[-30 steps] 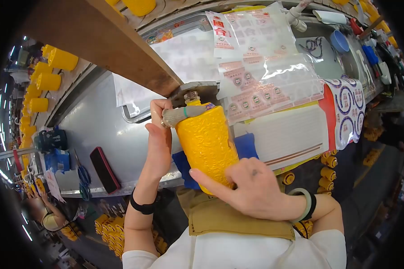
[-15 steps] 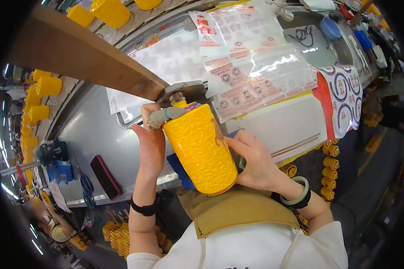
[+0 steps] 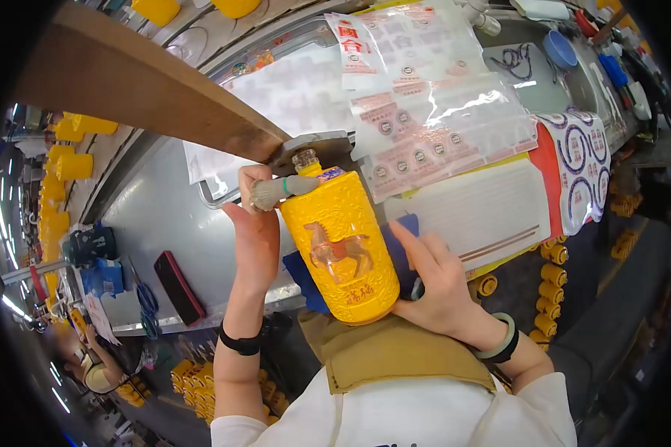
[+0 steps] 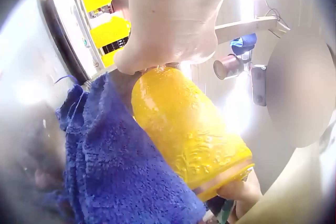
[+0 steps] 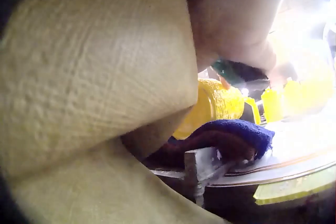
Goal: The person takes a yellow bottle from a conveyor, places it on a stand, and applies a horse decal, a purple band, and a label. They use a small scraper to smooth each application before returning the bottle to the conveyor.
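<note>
Looking at the head view, the yellow bottle [image 3: 341, 283] sits tilted right between the two hands, neck up by a metal plate [image 3: 319, 144] at the end of a wooden beam [image 3: 156, 104]. The left hand [image 3: 258, 249] is up at the neck end, fingers clenched round the bottle there, with a grey brush [image 3: 267, 195] lying across the shoulder next to them. The right hand [image 3: 443, 294] is down by the base: thumb touching the bottle, index finger pretty much straight along its side. Some of those other fingers are hidden, so honestly I can't tell if they're closed on anything. A blue cloth [image 3: 302, 283] pokes out behind the bottle, and a phone [image 3: 179, 287] lies on the metal surface [image 3: 212, 257] over on the left.

Only the head cam gets you the horse picture [image 3: 339, 249] on the bottle, plus the printed sheets [image 3: 425, 138] past it. The left wrist cam has the opposite side, just bumpy yellow with a band near the base, but it shows way more of the cloth, all bunched up beside the bottle. The right wrist cam is mostly skin, with a bit of bottle behind the cloth.
</note>
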`<state>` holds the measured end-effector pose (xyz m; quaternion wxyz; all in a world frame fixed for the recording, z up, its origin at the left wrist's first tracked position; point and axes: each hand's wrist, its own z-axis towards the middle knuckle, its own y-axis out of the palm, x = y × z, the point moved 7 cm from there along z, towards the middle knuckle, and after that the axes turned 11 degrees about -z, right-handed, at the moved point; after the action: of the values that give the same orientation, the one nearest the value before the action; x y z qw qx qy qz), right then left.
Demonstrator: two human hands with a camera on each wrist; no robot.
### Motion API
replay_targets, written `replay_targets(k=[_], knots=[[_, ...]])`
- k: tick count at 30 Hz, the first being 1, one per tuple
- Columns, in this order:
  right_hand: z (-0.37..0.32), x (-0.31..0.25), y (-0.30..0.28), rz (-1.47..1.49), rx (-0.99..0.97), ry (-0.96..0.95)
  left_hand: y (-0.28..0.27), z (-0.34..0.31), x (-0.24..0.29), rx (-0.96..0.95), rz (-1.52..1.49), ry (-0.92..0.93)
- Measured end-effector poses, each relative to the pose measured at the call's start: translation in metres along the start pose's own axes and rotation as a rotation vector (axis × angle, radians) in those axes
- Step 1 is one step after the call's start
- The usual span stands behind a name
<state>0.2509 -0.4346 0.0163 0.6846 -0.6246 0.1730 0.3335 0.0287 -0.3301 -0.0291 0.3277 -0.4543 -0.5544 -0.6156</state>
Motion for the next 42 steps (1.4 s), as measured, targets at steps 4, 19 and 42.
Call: replay_targets(k=[4, 19, 42], knots=[[0.003, 0.006, 0.013, 0.011, -0.009, -0.072, -0.007, 0.000, -0.005, 0.026, 0.023, 0.016], [0.007, -0.037, -0.008, -0.320, 0.045, -0.279, 0.013, 0.000, -0.002, -0.097, 0.132, -0.091], [-0.003, 0.002, 0.007, -0.090, -0.027, 0.023, 0.034, 0.005, 0.015, -0.082, 0.243, 0.104]])
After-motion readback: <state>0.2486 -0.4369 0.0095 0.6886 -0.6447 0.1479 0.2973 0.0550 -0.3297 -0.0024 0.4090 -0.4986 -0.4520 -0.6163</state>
